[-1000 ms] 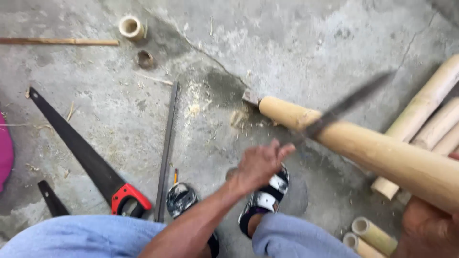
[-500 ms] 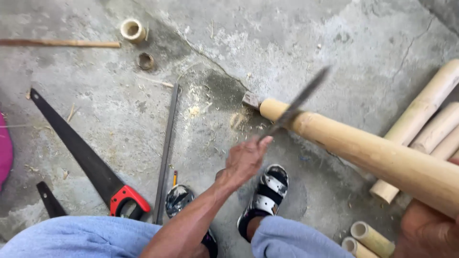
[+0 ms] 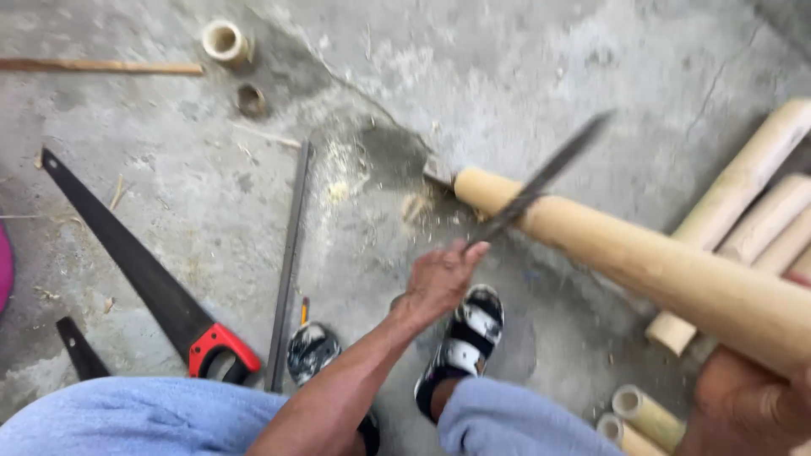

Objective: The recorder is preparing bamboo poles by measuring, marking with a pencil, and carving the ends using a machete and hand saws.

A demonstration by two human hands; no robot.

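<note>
The left hand (image 3: 441, 283) is swinging the long dark metal blade (image 3: 545, 176) back up, tilting it further rightward across the pale yellow bamboo pole (image 3: 650, 262).

Rough grey concrete floor (image 3: 541, 51), cracked, dusted with pale sawdust (image 3: 342, 173).

Smooth pale bamboo pole (image 3: 659, 262), dark metal blade (image 3: 549, 173), rough concrete floor (image 3: 524, 67).

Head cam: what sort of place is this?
Probably an informal outdoor or yard workspace for bamboo, worked at ground level: bare cracked concrete floor with sawdust, a handsaw lying on it, and cut bamboo poles stacked to the right.
</note>
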